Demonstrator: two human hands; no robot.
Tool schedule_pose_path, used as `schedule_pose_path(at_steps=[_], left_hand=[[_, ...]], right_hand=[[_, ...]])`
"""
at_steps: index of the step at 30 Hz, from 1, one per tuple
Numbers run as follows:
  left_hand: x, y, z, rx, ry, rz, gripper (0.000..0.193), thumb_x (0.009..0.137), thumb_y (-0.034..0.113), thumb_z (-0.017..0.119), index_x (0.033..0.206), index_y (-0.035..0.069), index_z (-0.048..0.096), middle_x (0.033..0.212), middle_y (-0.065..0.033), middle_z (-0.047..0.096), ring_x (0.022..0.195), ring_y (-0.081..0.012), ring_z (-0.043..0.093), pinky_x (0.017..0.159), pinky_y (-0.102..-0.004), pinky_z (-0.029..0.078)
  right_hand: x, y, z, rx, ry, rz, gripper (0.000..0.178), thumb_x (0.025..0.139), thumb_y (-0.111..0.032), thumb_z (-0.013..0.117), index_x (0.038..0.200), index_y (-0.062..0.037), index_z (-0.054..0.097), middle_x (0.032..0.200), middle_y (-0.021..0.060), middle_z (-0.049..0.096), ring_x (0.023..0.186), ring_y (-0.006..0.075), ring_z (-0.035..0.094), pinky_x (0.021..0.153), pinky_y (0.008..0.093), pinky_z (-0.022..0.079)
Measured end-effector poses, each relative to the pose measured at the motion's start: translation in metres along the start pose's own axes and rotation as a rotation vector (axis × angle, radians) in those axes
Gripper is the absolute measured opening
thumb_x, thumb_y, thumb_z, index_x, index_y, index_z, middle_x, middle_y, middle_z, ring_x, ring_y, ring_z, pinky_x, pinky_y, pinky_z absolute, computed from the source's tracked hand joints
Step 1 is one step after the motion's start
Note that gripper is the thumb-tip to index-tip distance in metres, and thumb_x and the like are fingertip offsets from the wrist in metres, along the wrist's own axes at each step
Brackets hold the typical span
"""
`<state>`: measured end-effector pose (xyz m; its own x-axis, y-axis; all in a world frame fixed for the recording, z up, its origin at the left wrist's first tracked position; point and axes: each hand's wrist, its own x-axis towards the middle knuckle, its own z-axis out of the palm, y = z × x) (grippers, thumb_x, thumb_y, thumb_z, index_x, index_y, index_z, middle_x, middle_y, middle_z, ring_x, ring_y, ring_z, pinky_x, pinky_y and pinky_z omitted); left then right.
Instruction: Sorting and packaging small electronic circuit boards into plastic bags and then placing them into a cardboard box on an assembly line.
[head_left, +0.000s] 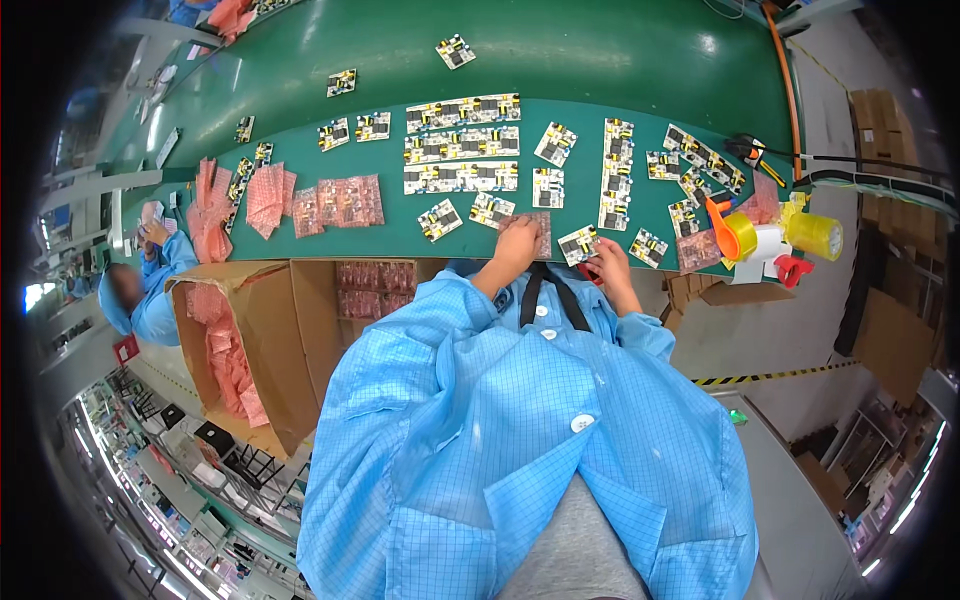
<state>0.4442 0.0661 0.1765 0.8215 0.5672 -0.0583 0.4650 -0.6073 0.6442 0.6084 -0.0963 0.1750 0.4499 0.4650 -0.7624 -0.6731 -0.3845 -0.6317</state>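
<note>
At the near edge of the green table, my left hand [517, 244] has its fingers closed on a pink bubble bag [543, 232]; whether anything is inside it I cannot tell. My right hand [610, 268] pinches a small white circuit board [577, 244] with dark and yellow parts by its right side, just right of the bag. Loose boards lie close by: one single board [492, 209] beyond my left hand, another [548, 188] beyond the bag, and a third [649, 248] to the right of my right hand.
Joined board strips [462, 145] lie mid-table on the green surface [620, 50]. Filled pink bubble bags [350, 202] are at left. An open cardboard box [270, 350] of pink bags stands below. Tape dispensers [738, 236] crowd the right corner. Another person [150, 285] works far left.
</note>
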Motion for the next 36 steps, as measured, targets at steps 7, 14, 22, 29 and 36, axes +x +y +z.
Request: schedule_pose_path(at_steps=[7, 14, 22, 29, 36], left_hand=[[0.004, 0.008, 0.022, -0.035, 0.084, -0.069, 0.011, 0.073, 0.007, 0.064, 0.082, 0.005, 0.058, 0.09, -0.0155, 0.053, 0.09, -0.0358, 0.054, 0.077, -0.044, 0.046], [0.001, 0.036, 0.02, 0.102, 0.131, 0.011, 0.016, 0.069, 0.007, 0.064, 0.083, 0.003, 0.056, 0.095, -0.0135, 0.05, 0.096, -0.033, 0.047, 0.079, -0.0429, 0.045], [-0.002, 0.038, 0.022, 0.171, -0.052, 0.023, 0.027, 0.069, 0.006, 0.06, 0.096, 0.004, 0.06, 0.101, -0.0149, 0.051, 0.099, -0.0315, 0.048, 0.085, -0.0437, 0.046], [-0.009, 0.026, 0.013, 0.298, -0.13, 0.422, 0.031, 0.069, 0.01, 0.062, 0.1, 0.007, 0.061, 0.106, -0.0114, 0.052, 0.11, -0.031, 0.048, 0.09, -0.0407, 0.046], [-0.005, 0.025, -0.025, 0.286, -0.364, 0.491, 0.041, 0.07, 0.009, 0.062, 0.111, 0.006, 0.059, 0.108, -0.0103, 0.052, 0.115, -0.0307, 0.047, 0.094, -0.0392, 0.044]], right_hand=[[0.001, -0.015, -0.021, 0.012, -0.095, -0.004, 0.023, 0.09, -0.014, 0.055, 0.11, -0.0036, 0.053, 0.1, 0.0097, 0.061, 0.08, 0.0199, 0.063, 0.073, 0.03, 0.054], [0.001, -0.014, -0.044, -0.037, -0.209, 0.051, 0.035, 0.085, -0.013, 0.065, 0.115, -0.0013, 0.051, 0.101, 0.0091, 0.064, 0.084, 0.0177, 0.064, 0.077, 0.0301, 0.054], [-0.001, -0.004, -0.062, -0.224, -0.205, -0.037, 0.045, 0.084, -0.014, 0.067, 0.123, 0.0013, 0.052, 0.102, 0.0096, 0.067, 0.084, 0.0129, 0.064, 0.066, 0.0231, 0.048], [-0.001, 0.01, -0.086, -0.057, -0.146, -0.049, 0.04, 0.082, -0.008, 0.069, 0.115, 0.0011, 0.048, 0.099, 0.0117, 0.066, 0.082, 0.0162, 0.065, 0.065, 0.0244, 0.05], [-0.012, 0.011, -0.081, -0.039, -0.138, -0.081, 0.035, 0.08, -0.005, 0.069, 0.108, -0.0004, 0.049, 0.095, 0.011, 0.065, 0.081, 0.0163, 0.064, 0.067, 0.025, 0.051]])
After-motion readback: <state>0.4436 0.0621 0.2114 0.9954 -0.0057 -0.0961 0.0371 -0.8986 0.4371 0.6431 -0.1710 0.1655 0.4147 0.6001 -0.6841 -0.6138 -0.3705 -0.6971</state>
